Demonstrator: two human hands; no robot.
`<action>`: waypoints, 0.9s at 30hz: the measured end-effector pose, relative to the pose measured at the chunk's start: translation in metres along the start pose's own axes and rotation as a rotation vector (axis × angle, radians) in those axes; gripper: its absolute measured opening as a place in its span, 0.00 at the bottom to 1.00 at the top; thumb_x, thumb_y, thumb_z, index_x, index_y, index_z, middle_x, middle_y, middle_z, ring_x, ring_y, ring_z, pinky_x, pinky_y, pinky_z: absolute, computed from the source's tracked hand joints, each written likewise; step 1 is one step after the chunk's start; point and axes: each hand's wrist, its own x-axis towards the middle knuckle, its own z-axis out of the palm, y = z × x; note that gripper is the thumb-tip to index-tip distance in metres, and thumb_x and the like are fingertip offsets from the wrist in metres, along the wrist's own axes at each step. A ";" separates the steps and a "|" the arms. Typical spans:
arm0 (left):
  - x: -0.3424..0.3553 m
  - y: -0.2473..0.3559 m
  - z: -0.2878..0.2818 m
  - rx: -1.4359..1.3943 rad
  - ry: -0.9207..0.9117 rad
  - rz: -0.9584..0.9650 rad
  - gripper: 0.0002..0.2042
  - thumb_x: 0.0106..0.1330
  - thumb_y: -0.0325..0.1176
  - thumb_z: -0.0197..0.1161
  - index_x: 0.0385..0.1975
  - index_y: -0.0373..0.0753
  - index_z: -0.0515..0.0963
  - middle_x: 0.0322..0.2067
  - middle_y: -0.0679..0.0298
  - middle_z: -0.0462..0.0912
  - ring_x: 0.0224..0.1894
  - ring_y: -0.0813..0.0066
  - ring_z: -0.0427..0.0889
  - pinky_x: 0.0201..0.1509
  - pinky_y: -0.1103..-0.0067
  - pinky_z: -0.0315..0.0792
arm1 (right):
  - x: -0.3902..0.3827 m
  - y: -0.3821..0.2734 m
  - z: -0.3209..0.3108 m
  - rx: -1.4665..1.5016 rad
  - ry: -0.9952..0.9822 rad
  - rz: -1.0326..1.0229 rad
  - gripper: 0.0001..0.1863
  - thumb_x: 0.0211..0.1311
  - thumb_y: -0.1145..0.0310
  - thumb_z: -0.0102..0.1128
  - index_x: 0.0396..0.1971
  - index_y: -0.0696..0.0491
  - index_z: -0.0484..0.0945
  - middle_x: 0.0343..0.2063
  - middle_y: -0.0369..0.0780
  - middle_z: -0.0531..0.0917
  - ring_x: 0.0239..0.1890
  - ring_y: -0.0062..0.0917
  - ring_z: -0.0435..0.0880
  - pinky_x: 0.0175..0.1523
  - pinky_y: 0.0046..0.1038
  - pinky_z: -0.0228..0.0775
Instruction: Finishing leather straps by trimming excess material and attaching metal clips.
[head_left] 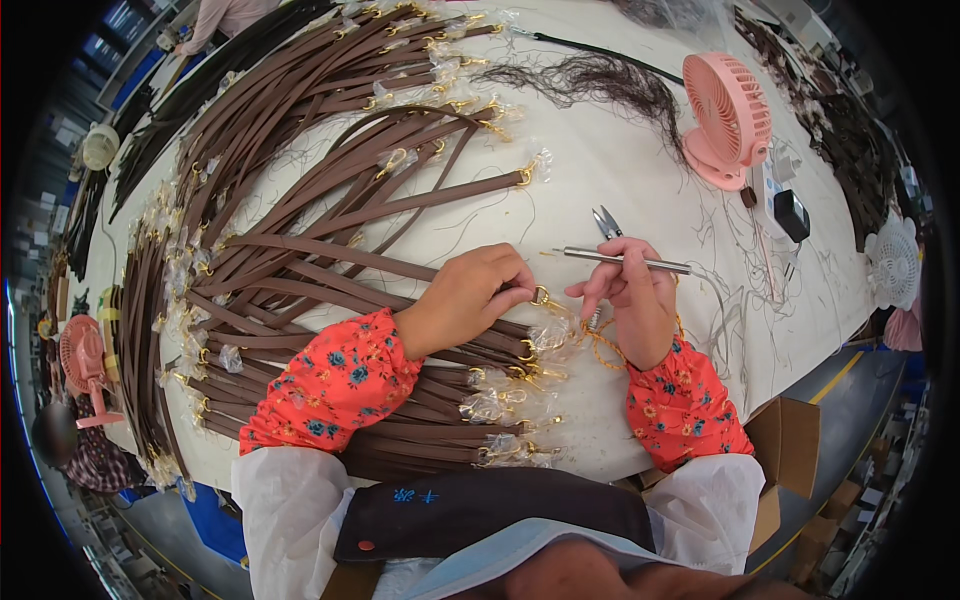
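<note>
The gold ring (pixel 540 295) at the end of 1 brown strap (pixel 400 300) sits near the middle of the table, just in front of me, and my left hand (pixel 465 300) is pinched shut on it, fingertips pressing the ring and strap end down onto the pile. My right hand (pixel 635 295) is closed around a slim silver tool (pixel 625 259), held like a pen and lying almost level, its tip pointing left, a little above and right of the ring. To do this well I judge I should keep the ring pinned flat, bring the tip in low and slowly, and keep the clear plastic wrap (pixel 553 330) off the metal. Small snips (pixel 606 222) lie just beyond the tool. Further straps with wrapped gold hardware fan out to the left and far side; a pink fan (pixel 728 115) stands far right, near a tangle of dark thread (pixel 600 80)
</note>
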 end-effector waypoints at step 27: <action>-0.009 -0.006 -0.018 -0.089 -0.106 -0.053 0.06 0.59 0.30 0.64 0.29 0.35 0.76 0.36 0.61 0.77 0.35 0.65 0.77 0.37 0.73 0.71 | -0.007 -0.001 0.005 -0.139 -0.198 0.192 0.19 0.76 0.58 0.43 0.46 0.61 0.72 0.25 0.39 0.79 0.22 0.19 0.79 0.38 0.20 0.74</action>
